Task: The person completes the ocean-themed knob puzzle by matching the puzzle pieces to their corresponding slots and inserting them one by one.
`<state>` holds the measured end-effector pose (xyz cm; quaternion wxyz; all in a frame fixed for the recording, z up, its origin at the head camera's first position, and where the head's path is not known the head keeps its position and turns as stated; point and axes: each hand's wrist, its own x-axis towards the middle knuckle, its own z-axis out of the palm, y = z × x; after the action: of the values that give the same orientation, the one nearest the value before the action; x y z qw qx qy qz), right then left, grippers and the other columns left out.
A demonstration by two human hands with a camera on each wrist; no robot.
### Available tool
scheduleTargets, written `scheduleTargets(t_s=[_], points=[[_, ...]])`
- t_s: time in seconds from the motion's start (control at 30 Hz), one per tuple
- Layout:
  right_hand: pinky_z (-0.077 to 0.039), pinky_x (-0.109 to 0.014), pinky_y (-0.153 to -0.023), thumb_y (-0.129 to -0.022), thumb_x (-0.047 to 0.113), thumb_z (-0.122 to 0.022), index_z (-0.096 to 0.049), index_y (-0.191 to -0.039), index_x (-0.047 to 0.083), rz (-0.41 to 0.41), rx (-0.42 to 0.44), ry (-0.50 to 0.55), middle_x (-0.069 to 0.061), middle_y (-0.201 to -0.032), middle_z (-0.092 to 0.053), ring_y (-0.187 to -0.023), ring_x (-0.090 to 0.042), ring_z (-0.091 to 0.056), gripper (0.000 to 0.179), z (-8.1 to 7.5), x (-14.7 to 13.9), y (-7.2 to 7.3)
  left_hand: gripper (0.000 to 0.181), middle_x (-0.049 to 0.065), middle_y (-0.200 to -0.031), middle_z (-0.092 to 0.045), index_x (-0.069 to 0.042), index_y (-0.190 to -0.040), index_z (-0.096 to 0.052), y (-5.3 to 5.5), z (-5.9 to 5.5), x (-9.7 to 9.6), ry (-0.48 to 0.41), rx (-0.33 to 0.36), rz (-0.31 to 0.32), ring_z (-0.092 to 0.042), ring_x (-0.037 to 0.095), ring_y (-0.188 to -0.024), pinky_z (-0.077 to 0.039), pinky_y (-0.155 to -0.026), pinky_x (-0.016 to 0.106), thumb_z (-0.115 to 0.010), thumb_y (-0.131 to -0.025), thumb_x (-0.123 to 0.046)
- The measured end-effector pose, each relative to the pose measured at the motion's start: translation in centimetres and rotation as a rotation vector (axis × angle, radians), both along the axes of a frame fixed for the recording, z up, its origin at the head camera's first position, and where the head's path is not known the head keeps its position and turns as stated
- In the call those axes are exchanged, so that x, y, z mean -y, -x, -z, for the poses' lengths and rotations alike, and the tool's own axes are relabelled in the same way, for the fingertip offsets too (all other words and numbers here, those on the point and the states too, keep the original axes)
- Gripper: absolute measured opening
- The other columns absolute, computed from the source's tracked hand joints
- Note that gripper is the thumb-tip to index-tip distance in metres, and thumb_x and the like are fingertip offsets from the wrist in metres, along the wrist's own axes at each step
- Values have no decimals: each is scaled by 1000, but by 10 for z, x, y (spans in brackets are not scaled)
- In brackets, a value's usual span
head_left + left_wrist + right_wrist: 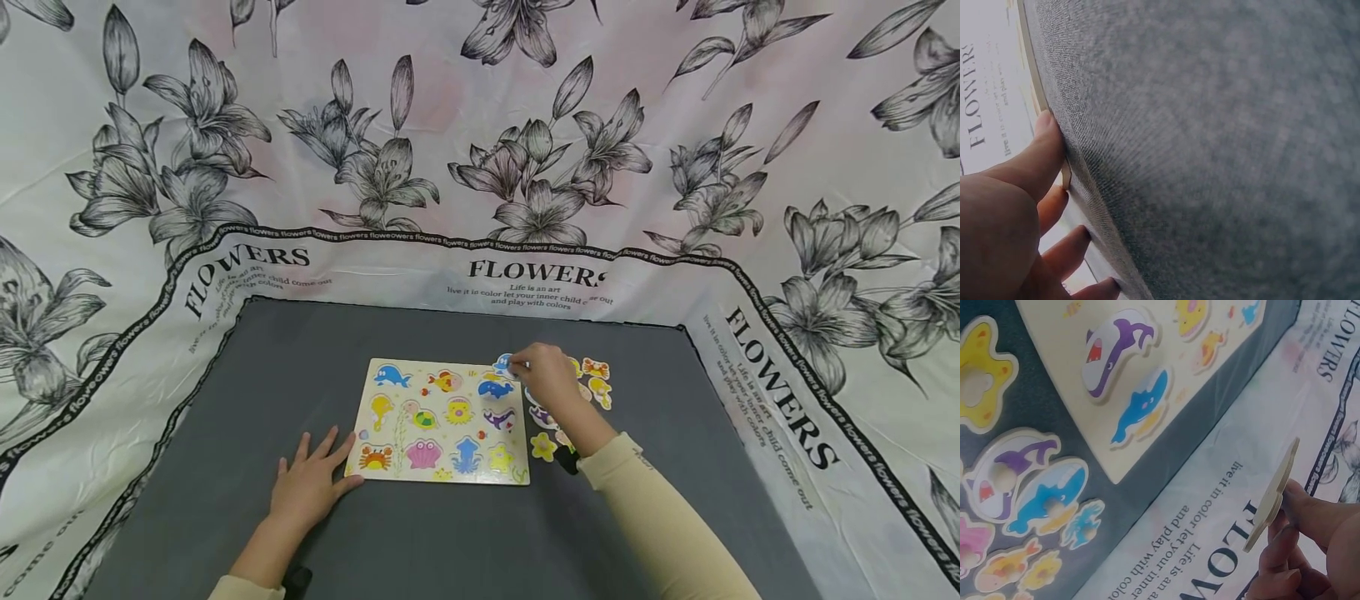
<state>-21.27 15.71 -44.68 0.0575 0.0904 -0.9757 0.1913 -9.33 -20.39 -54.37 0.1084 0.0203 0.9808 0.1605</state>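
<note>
A wooden peg-puzzle board (pixel 438 433) with printed sea animals lies on the grey tabletop. At its lower left corner my left hand (pixel 306 487) touches the edge with thumb and forefinger, the other fingers spread. The left wrist view shows the thumb (pixel 1047 134) along the board's side (pixel 1035 75). Above the board's upper right corner, my right hand (pixel 551 383) pinches a blue puzzle piece (pixel 503 363). That piece (pixel 1272 497) appears edge-on in the right wrist view, its printed face hidden there.
Loose knobbed pieces lie right of the board, partly hidden by my right arm: a yellow starfish (pixel 988 375), a purple whale (pixel 1007 475), a blue whale (pixel 1047 497) and several others. A floral cloth (pixel 540 283) surrounds the grey surface (pixel 300 367).
</note>
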Motion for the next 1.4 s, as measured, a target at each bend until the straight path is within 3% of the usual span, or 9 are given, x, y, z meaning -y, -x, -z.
scheduleTargets(t_s=[0.33, 0.73, 1.13, 1.4], points=[[-59, -39, -71, -93, 19, -76, -82, -104, 17, -66, -37, -24, -2, -104, -78, -91, -22, -74, 13, 1, 16, 10, 82, 18, -163, -32, -21, -155, -43, 1, 1, 2, -10, 12, -6, -14, 56, -149, -16, -108, 82, -73, -86, -52], [-59, -45, -80, -94, 21, -75, -82, -108, 19, -67, 9, -34, -2, -108, -76, -99, -23, -72, 16, 0, 37, 18, 82, 18, -163, -31, -22, -156, -41, 1, -3, 3, -15, 12, 0, -13, 56, -149, -15, -108, 82, -73, -86, -52], [-58, -38, -67, -94, 22, -75, -82, -106, 20, -124, 5, -32, -1, -105, -77, -92, -21, -73, 14, 2, 57, 26, 80, 17, -163, -33, -22, -156, -42, 1, -1, 3, -26, -8, 5, -15, 55, -149, -17, -108, 82, -73, -87, -50], [-58, -39, -71, -94, 22, -74, -82, -106, 20, -131, 5, -34, 0, -106, -77, -93, -20, -72, 15, 3, 72, 32, 81, 15, -163, -33, -23, -156, -42, 1, 0, 4, -28, -1, 1, -14, 55, -150, -17, -108, 81, -73, -87, -51]])
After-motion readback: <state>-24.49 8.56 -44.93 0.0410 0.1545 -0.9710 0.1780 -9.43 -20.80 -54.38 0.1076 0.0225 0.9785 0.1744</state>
